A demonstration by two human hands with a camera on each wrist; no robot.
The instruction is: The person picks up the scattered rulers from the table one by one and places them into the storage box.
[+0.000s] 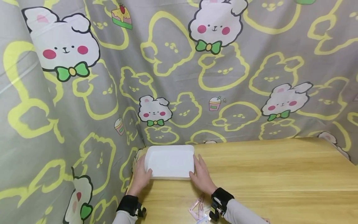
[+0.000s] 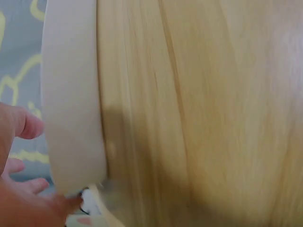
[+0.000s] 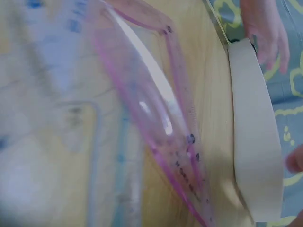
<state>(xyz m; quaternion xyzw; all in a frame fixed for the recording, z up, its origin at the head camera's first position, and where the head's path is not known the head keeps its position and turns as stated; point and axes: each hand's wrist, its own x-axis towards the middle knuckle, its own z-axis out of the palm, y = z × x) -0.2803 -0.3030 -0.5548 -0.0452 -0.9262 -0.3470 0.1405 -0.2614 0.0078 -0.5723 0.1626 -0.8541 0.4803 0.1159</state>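
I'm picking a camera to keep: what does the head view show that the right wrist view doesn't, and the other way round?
Only head: the inside of the white tray, black wrist straps and a cake print.
Only right wrist: fine scale marks along the pink set square.
Both: the tray, left hand, right hand, pink set square, clear plastic with blue marks, wooden table and patterned curtain.

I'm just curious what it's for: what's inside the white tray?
Only bare white surfaces show inside the white tray; nothing visible lies there. Whatever is underneath it is covered.
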